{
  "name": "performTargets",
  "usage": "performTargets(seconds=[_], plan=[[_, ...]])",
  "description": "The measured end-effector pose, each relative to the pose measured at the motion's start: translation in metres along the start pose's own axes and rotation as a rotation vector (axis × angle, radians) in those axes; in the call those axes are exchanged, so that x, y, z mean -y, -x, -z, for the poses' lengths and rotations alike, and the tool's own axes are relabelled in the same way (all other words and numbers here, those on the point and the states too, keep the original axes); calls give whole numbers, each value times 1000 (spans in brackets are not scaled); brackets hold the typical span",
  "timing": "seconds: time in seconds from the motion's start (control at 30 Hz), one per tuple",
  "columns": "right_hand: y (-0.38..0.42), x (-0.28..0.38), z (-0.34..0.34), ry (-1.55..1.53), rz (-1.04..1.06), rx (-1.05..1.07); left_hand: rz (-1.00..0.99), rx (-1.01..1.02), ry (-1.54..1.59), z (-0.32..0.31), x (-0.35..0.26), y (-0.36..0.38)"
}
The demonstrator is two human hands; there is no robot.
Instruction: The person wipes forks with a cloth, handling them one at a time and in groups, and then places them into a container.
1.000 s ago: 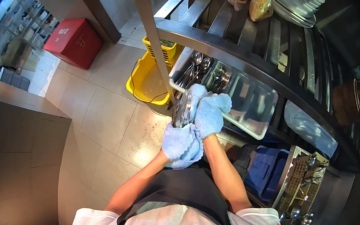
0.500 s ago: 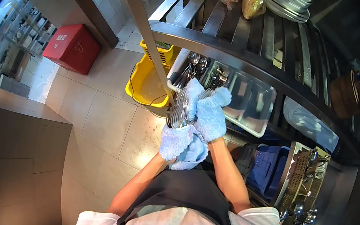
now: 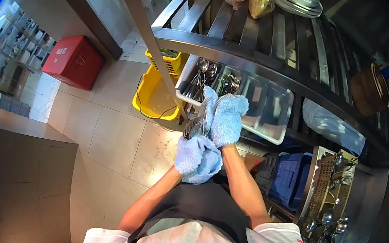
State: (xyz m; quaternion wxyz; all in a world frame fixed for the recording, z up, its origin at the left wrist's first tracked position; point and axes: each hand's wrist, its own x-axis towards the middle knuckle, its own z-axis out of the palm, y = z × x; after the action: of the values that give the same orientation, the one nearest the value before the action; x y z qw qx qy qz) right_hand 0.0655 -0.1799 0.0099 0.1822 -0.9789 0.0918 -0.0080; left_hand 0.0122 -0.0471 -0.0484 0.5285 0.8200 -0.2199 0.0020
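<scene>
A light blue fluffy cloth covers both of my hands, so the fingers are hidden. My left hand, wrapped in one end, closes around a bundle of metal forks low in front of the apron. Higher up and to the right, my right hand grips the cloth against the upper part of the same bundle. Just beyond the hands is a white cutlery tray. Spoons lie in its left compartment and more forks in the one beside it.
A slatted metal shelf stands over the tray, bearing plates and food bags. Yellow bucket and red box are on the floor at left. At right are a blue crate and a cutlery rack.
The fork bundle is turned slightly more upright between my hands, and the cloth is drawn tighter around it. The view has shifted a little.
</scene>
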Motion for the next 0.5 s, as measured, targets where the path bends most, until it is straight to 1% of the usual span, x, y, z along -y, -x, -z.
performTargets(seconds=[0.03, 0.07, 0.13, 0.17, 0.2, 0.23, 0.27, 0.3, 0.4, 0.47, 0.5], plan=[[0, 1, 4, -2, -42, 87, 165, 8, 80, 3, -9, -3], [0, -4, 2, 52, 164, -122, 260, 19, 158, 4, -6, -1], [-1, -8, 6, 104, 370, -332, 455, 18, 313, 5, 0, 3], [1, -5, 17, 151, 376, -302, 316, -35, 348, 1, 9, 8], [2, -5, 24, 199, 381, -273, 340, -52, 452, -2, 19, 13], [3, -7, 22, -83, 391, -280, 365, -72, 556, -2, 20, 13], [3, -9, 22, -84, 388, -281, 388, -94, 659, -1, 21, 14], [4, -10, 22, -48, 423, -336, 383, -86, 701, -1, 21, 17], [6, -7, 31, 57, 533, -501, 396, -69, 772, -1, 31, 19], [7, -6, 29, 91, 569, -560, 416, -57, 801, 4, 19, 12], [7, -7, 24, 59, 396, -372, 542, -115, 940, 5, 12, 8]])
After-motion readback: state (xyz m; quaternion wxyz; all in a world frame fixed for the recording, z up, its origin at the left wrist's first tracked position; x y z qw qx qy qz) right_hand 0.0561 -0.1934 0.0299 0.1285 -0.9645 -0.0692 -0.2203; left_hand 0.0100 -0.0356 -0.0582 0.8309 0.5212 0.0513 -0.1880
